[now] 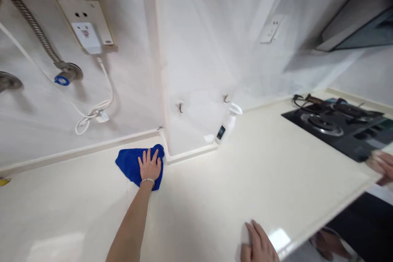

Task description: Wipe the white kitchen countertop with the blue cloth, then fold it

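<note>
My left hand (150, 168) lies flat with spread fingers on a blue cloth (130, 163), pressing it to the pale countertop (196, 196) beside the wall corner. A bracelet circles that wrist. At the bottom of the view, my right hand (260, 247) rests on the countertop near its front edge, fingers stretched out and nothing held. A white bottle (226, 127) with a dark label stands against the wall, to the right of the cloth.
A black gas stove (331, 129) with dark items on it sits at the right. Another person's hand (382, 166) is at the counter's right edge. A white cable (106, 77) hangs from a plugged-in adapter (87, 37). A blue-handled valve (66, 77) juts from the left wall.
</note>
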`<state>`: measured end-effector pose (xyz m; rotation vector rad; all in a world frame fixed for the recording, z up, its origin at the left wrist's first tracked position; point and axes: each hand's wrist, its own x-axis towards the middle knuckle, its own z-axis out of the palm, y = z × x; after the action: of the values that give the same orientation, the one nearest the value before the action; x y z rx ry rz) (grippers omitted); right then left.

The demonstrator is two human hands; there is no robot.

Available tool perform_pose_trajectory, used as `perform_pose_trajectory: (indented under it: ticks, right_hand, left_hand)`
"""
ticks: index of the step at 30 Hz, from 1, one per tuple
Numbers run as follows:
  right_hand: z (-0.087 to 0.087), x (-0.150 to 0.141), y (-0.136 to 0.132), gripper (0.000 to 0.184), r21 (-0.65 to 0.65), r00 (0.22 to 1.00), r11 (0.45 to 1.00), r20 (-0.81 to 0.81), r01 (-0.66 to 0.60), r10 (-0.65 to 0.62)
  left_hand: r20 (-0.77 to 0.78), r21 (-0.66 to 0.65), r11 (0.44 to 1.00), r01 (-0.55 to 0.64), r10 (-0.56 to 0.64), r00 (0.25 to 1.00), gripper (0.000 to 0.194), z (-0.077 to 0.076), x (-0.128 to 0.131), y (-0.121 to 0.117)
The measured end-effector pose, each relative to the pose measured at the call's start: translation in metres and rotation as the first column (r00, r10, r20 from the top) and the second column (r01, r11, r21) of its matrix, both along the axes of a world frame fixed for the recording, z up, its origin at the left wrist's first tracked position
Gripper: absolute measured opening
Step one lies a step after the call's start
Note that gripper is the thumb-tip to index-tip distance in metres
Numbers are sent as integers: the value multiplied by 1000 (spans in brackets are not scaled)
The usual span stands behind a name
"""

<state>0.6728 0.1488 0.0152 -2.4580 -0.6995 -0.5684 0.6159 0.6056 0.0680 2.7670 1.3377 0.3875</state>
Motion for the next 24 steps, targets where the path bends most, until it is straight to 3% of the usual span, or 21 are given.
perform_pose_trajectory:
  ticks: [6, 10, 16, 24]
  right_hand:
    - [-8, -14, -1, 53, -38, 996, 998, -65, 55, -58]
    - [-4, -13, 2, 54, -12, 997, 999, -62, 42, -43]
    - [-2, -11, 1, 59, -9, 997, 1000, -82, 12, -13]
    - [1, -10, 2, 52, -12, 997, 1000, -76, 6, -7]
  left_hand:
    - [-95, 43, 996, 74, -69, 993, 53, -1, -46, -63]
    - [-142, 91, 977, 190, -176, 974, 52, -2, -62, -111]
    - [-141, 60, 929, 366, -355, 924, 54, -4, -51, -192]
    - [-7, -71, 783, 618, -620, 785, 60, -2, -28, -291]
